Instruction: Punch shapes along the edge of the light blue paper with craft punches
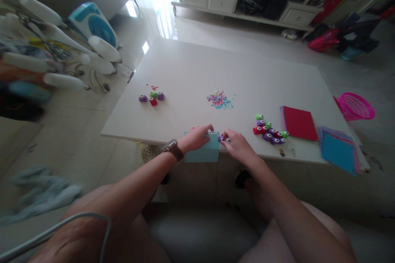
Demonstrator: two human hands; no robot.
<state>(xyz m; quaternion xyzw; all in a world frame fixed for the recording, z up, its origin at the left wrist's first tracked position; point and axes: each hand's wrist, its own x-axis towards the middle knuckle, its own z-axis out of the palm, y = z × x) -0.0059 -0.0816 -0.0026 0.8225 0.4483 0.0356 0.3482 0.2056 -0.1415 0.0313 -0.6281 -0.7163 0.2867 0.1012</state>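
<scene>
A light blue sheet of paper [202, 154] lies at the table's near edge and overhangs it; small cut-outs run along its margins. Over the sheet's upper part is my left hand [199, 136], with a watch on the wrist and its fingers apart. My right hand [236, 143] is closed on a small purple craft punch [221, 138] at the sheet's upper right corner. Whether the punch grips the paper is too small to tell. Farther in, a pile of tiny coloured paper cut-outs [219, 99] lies on the white table [185, 65].
Several red, green and purple punches [268, 131] cluster on the right, beside a red-topped paper stack [299, 124] and punched blue and pink sheets [338, 152]. More punches [153, 101] stand at left with red cut-outs. A pink basket [354, 106] is beyond the right edge.
</scene>
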